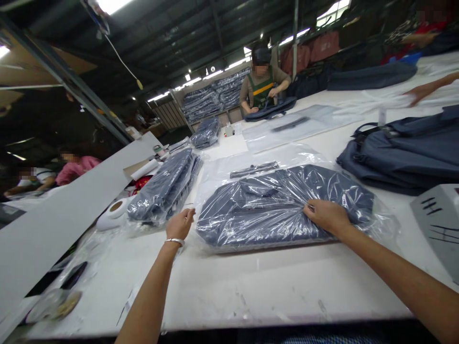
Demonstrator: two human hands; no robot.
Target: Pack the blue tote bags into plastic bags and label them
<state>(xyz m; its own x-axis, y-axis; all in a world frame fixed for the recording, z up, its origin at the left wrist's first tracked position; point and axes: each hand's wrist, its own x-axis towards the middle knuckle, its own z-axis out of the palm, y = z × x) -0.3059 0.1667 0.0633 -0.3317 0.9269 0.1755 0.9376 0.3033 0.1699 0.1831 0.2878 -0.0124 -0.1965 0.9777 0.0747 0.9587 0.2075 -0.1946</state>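
Observation:
A navy fabric bag (229, 227) lies flat on the table before me, inside a clear plastic bag (385, 229). My right hand (326, 216) is closed on the film over the middle of it, and creases fan out from the pinch. Beside the package's left end, my left hand (180, 224) has its fingers curled together. Whether a bit of film is between those fingertips is too small to make out. A white bracelet (175, 241) circles the left wrist.
Another wrapped navy bag (165, 186) lies left, near a white roll (114, 212). Unwrapped navy bags (401, 153) are piled right, by a marked grey piece (437, 224). A co-worker (263, 83) handles navy fabric across the table; another person's hand (418, 94) reaches in from the right.

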